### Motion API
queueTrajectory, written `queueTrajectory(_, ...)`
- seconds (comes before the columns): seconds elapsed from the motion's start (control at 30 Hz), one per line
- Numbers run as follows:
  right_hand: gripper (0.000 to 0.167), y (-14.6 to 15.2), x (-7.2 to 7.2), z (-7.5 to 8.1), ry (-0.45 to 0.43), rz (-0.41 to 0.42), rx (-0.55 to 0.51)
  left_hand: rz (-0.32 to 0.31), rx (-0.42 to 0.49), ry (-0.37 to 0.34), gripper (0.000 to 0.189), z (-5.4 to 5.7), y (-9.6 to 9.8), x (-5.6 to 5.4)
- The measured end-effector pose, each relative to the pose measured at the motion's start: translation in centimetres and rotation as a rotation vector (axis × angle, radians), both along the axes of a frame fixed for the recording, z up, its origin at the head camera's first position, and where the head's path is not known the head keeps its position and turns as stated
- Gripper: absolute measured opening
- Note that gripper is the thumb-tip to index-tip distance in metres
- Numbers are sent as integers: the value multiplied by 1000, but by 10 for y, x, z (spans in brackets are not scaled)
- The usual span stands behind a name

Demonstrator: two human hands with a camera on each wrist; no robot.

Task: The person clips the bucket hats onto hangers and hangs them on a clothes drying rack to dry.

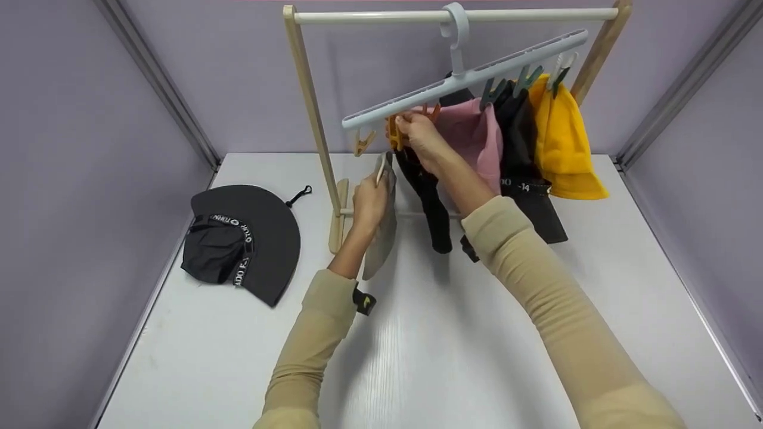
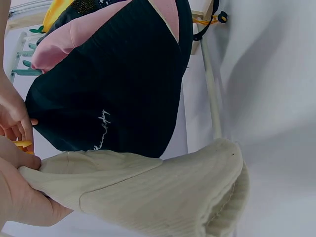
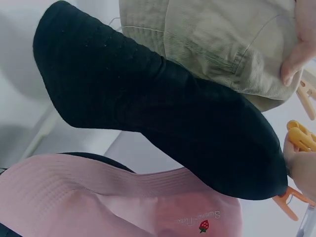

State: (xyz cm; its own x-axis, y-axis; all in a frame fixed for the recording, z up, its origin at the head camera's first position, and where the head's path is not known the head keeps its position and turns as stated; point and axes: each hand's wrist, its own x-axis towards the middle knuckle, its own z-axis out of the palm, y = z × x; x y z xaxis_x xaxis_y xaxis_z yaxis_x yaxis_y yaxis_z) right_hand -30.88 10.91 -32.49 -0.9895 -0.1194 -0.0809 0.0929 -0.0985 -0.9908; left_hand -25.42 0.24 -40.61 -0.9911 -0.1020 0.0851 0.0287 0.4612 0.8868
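Note:
My left hand (image 1: 369, 202) pinches the crown of a beige bucket hat (image 2: 148, 192), which hangs brim down just left of a black hat (image 3: 148, 103). My right hand (image 1: 422, 138) is at the tilted light-blue hanger (image 1: 459, 83), gripping a yellow clothespin (image 3: 302, 136) between thumb and fingers. An orange clothespin (image 3: 291, 202) meets the black hat's edge. Beyond it hangs a pink hat (image 1: 471, 131) with a strawberry mark inside. Another light-orange clothespin (image 1: 362, 143) dangles from the hanger's low left end with nothing in it.
A wooden rack with a white top bar (image 1: 369, 17) carries the hanger. Toward its right end hang a black hat with lettering (image 1: 536, 208) and a yellow hat (image 1: 563, 149) on clothespins. A black wide-brimmed hat (image 1: 271, 238) lies on the white table (image 1: 405, 369) at left.

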Motion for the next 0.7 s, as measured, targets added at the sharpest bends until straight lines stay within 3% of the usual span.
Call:
queueTrajectory(0.37,31,-5,4,19,-139,11,109,-3,-39,-1,33,1,1,-1)
queueTrajectory(0.7,33,-1,4,17,-141,49,21,-20,-61,52,27,3,0,-1)
